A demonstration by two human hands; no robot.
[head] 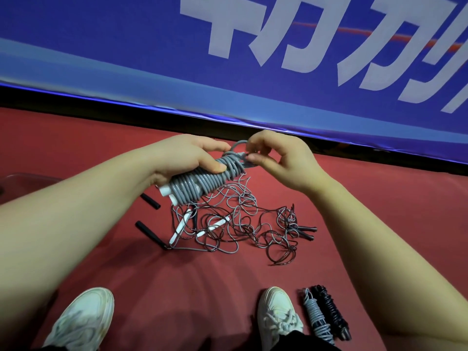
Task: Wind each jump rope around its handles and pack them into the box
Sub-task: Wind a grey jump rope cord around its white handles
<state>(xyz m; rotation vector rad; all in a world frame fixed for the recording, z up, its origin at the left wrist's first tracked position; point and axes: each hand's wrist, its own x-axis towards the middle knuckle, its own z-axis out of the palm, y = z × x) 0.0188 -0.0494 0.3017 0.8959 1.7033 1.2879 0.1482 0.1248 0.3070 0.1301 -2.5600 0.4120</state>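
My left hand (187, 158) grips a grey jump rope (200, 184) wound tightly round its white handles, held above the red floor. My right hand (276, 158) pinches the rope's loose end loop at the bundle's far tip. Under them lies a tangle of loose grey and dark ropes (235, 229) with white handles (182, 228) and black handles (305, 231) among it. Two wound bundles lie by my right foot, a grey one (316, 315) and a black one (331, 312). No box shows clearly.
A blue banner with white characters (253, 59) stands along the far side of the red floor (177, 274). Two separate black handles (149, 201) lie left of the tangle. My white shoes (83, 317) sit at the bottom. A dim reddish object's edge (22, 181) shows at far left.
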